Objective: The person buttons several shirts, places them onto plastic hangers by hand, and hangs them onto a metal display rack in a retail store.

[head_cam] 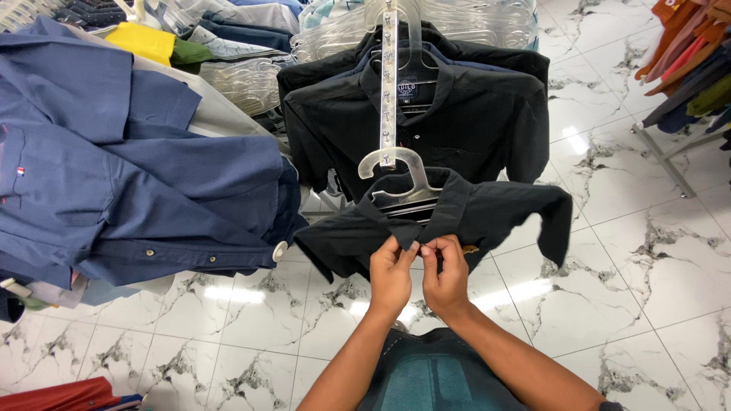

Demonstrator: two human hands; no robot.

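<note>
black shirt (pixel 487 213), collared, on hanger (pixel 400 179)

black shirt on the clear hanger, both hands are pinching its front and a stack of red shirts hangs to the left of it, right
Not quite. In the head view both hands, left hand and right hand, do pinch the front of the black shirt, but the shirts to its left are blue, not red.

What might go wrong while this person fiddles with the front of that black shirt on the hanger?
The black shirt hangs on a clear hanger hooked low on a hanging strip; a tug from the left hand or right hand could perhaps unhook it, dropping it to the marble floor. Both hands pinch close together at the placket, so the fabric might slip from the fingers.
</note>
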